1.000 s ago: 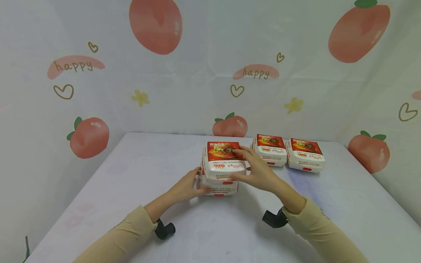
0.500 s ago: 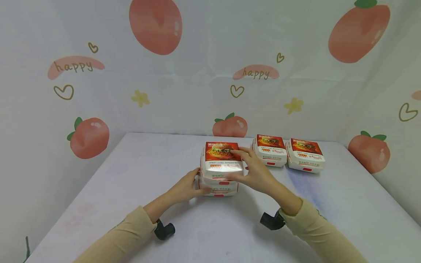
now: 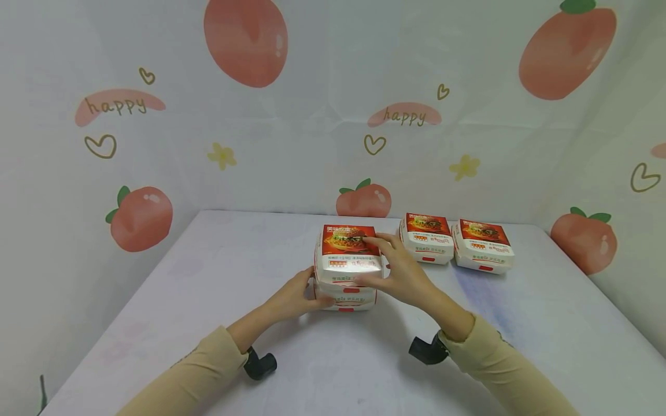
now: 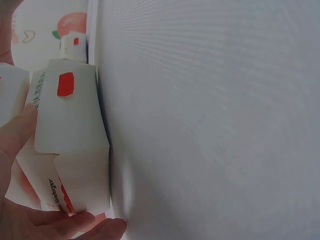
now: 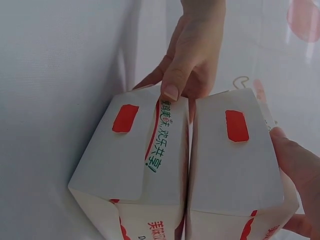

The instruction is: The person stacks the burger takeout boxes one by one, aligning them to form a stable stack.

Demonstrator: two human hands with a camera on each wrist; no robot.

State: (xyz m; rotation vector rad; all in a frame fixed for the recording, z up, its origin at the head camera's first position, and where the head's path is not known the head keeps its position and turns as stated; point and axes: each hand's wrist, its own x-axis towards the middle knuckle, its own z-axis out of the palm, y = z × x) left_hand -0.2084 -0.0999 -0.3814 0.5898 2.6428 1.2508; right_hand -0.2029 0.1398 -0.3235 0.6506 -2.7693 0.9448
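Two white paper hamburger boxes are stacked at the middle of the table, red burger pictures facing up. My left hand (image 3: 293, 297) holds the lower box (image 3: 354, 300) at its left side, thumb on the front face and fingers around the side. In the left wrist view, the fingertips (image 4: 107, 231) wrap the far edge of that box. My right hand (image 3: 408, 277) grips the upper box (image 3: 347, 263) from the right, thumb at the front and fingers over the top edge. A thin gap shows between the boxes in the right wrist view. The upper one's right side is partly hidden.
Two more hamburger boxes stand side by side at the back right, one (image 3: 426, 238) on the left and one (image 3: 484, 245) on the right. Behind the table (image 3: 208, 358) hangs a fruit-print cloth (image 3: 291, 133). Black wrist cameras sit under both sleeves.
The right hand has shifted the upper box slightly left, so it lines up more closely over the lower box. The left hand and lower box have hardly moved.
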